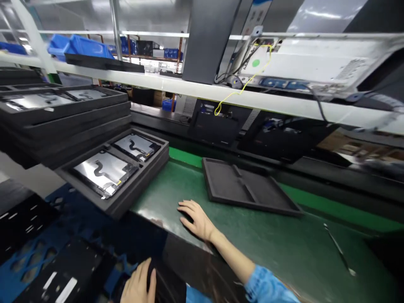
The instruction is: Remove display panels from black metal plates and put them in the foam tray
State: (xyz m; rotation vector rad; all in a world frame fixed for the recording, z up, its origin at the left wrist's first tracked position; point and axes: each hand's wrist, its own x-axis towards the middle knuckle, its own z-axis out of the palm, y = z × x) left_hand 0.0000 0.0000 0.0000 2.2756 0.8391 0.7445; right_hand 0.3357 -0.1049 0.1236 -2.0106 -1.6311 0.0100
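My right hand [197,219] lies flat on the green mat [284,248], fingers stretched out to the left and holding nothing; its blue sleeve enters from the lower right. Its fingertips are at the far edge of a dark glossy panel [176,252] that lies along the table's near side. At the bottom edge of the view, my left hand [139,287] grips the near end of that panel with the thumb on top; its fingers are partly cut off. An empty black foam tray [246,187] sits on the mat just beyond my right hand.
A black tray [115,168] holding two silvery panels with cables tilts at the left, under a stack of similar trays [63,113]. Blue and black fixtures [47,252] fill the lower left. A thin tool [339,250] lies on the right. Monitors and a white shelf rail [221,94] stand behind.
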